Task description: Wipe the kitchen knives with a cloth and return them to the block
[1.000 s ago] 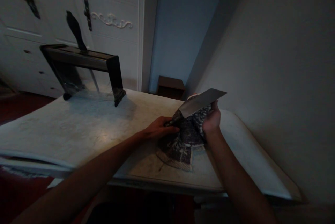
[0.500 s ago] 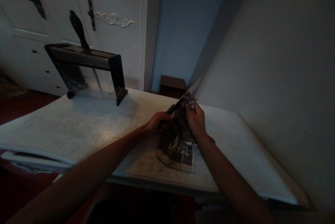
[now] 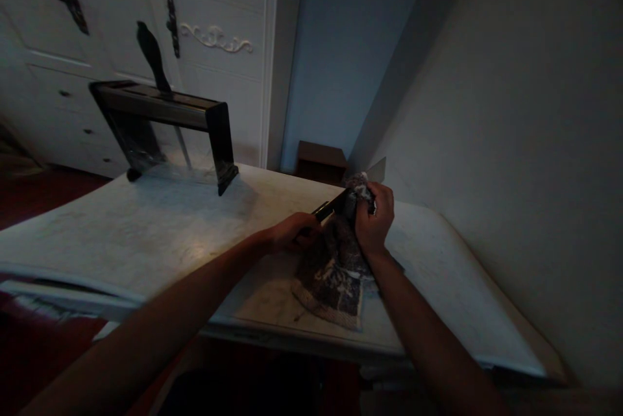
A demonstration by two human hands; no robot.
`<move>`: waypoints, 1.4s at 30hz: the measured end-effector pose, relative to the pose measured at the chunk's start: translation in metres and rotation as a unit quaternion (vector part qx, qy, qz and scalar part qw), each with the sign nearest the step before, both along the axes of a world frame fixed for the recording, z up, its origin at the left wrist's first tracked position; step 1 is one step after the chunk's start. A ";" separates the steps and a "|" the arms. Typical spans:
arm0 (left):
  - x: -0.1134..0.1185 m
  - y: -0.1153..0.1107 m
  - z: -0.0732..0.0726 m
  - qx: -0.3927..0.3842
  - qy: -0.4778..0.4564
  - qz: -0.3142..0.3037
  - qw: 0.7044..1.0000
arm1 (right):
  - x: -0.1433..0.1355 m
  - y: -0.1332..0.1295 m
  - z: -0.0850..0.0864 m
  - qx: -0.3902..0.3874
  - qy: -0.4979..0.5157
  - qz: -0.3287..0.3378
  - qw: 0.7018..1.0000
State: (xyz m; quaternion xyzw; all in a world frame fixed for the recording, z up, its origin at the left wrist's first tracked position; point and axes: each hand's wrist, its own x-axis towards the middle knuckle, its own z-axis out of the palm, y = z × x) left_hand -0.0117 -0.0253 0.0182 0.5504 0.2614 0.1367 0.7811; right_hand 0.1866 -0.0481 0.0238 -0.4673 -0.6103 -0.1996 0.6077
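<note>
My left hand (image 3: pixel 298 232) is closed round the dark handle of a knife (image 3: pixel 376 171), whose blade points up and to the right. A dark patterned cloth (image 3: pixel 341 286) with a pale fringed edge hangs from my right hand (image 3: pixel 376 216) onto the table. The fingers of my right hand are wrapped round the bunched upper part of the cloth, which covers the middle of the blade. Only the end of the blade shows beyond the cloth.
On the white table (image 3: pixel 170 228) at the left stands a black-framed knife block (image 3: pixel 165 108) with clear sides and a dark-handled item in it. Behind are a white cabinet (image 3: pixel 219 91) and a small brown box (image 3: pixel 321 155). A wall rises at the right.
My right hand has moved a little right with the bunched cloth, further along the blade. The blade's tip now sits lower and further right. My left hand still grips the handle.
</note>
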 end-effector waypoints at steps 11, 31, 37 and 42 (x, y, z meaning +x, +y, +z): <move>-0.006 0.004 -0.002 -0.025 -0.038 -0.032 0.998 | 0.049 0.026 -0.011 -0.061 0.276 -0.065 0.957; -0.027 0.020 0.006 -0.194 -0.095 -0.123 0.969 | 0.066 0.020 0.012 -0.157 0.607 0.344 0.699; -0.024 0.021 0.000 -0.185 -0.106 -0.075 0.974 | 0.064 0.024 0.003 -0.165 0.573 0.334 0.730; -0.019 0.017 -0.003 -0.152 -0.116 -0.030 0.981 | 0.065 0.026 0.002 -0.155 0.588 0.338 0.719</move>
